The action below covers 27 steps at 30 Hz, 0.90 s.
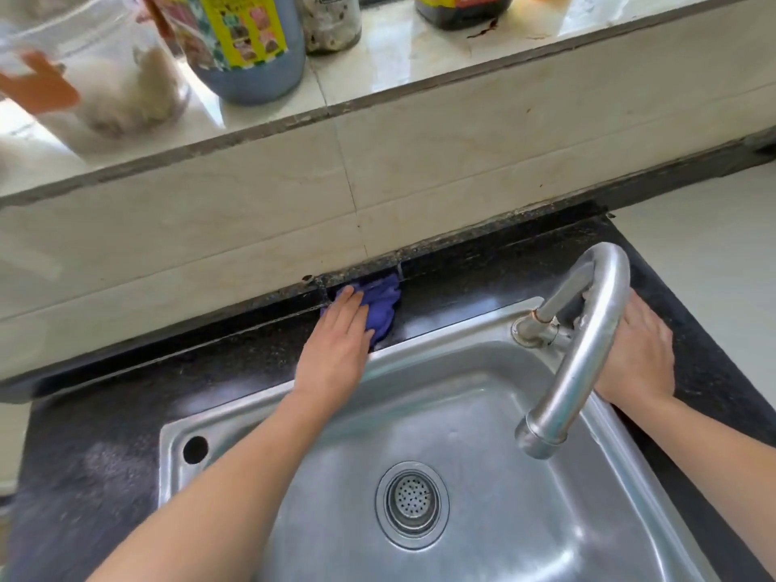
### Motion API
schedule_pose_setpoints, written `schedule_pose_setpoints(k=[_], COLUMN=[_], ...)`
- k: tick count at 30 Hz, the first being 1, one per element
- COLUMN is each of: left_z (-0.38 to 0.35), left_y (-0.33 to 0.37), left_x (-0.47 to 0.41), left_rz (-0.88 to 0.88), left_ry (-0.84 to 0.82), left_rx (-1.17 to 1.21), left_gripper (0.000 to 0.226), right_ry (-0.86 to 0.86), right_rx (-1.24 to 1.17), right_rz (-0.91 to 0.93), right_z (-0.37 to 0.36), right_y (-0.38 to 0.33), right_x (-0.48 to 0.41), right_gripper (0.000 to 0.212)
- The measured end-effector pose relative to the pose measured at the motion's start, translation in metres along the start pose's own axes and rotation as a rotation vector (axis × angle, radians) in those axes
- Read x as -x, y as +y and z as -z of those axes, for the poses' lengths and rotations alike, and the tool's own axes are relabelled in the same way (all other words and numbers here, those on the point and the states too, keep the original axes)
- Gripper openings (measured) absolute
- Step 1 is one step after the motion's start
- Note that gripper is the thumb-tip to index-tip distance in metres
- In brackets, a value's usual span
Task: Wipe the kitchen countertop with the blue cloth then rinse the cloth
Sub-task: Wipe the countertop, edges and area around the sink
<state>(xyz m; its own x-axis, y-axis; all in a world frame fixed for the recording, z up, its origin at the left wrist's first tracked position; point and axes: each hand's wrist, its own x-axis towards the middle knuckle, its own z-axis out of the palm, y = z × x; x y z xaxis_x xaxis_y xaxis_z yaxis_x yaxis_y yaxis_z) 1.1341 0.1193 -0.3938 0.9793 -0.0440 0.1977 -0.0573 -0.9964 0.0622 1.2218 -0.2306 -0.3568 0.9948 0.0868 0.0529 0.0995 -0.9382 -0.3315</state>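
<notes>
A home kitchen: a steel sink (441, 413) and tap (588, 329) were set in a dark surface (105, 413), with bottles (252, 44) at 12 o'clock.

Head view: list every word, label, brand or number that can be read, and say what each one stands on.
No text can be read.
Blue plastic bottle: its yellow-green label carries print and small pictures, too blurred to read.
Dark bottle at the top edge: its label is cut off and blurred, unreadable.
Curved steel tap, steel sink, blue cloth: no markings visible.
</notes>
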Motion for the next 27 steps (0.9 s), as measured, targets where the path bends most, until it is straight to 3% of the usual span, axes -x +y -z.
schedule_pose_setpoints(k=[2,4,6,8,10,14,18,20,27], left_z=[0.012,0.033,0.049,0.054,0.047,0.01,-0.011,-0.01,0.015], left_y=[-0.026,-0.044,-0.04,-0.012,0.032,0.115,0.112,0.09,-0.015], left_x=[0.033,0.051,0.044,0.019,-0.011,-0.043,-0.039,-0.021,0.093], left_rz=[0.129,0.364,0.6,0.707,0.585,0.115,-0.106,-0.102,0.177], left_ry=[0.054,0.068,0.1,0.119,0.071,-0.149,-0.05,-0.013,0.066], left_rx=[-0.008,0.038,0.17,0.364,0.468,0.246,0.105,0.054,-0.084], left_gripper=[0.039,0.036,0.035,0.029,0.029,0.062,0.048,0.046,0.042], right_ry=[0.001,-0.006,-0.014,-0.016,-0.016,0.006,-0.003,-0.017,-0.015], right_rx=[-0.015,0.002,0.024,0.017,0.007,-0.021,-0.001,0.042,0.074], right_rz=[-0.007,-0.003,0.001,0.0,-0.003,0.008,0.013,0.015,0.025], right_z=[0.002,0.002,0.001,0.001,0.0,-0.001,-0.005,-0.006,-0.004], right_y=[-0.003,-0.004,-0.003,-0.003,-0.003,-0.002,0.002,0.005,0.003], right_x=[0.001,0.002,0.001,0.0,0.0,-0.001,-0.002,-0.002,-0.001], right_gripper=[0.052,0.053,0.053,0.047,0.044,0.043,0.046,0.05,0.041])
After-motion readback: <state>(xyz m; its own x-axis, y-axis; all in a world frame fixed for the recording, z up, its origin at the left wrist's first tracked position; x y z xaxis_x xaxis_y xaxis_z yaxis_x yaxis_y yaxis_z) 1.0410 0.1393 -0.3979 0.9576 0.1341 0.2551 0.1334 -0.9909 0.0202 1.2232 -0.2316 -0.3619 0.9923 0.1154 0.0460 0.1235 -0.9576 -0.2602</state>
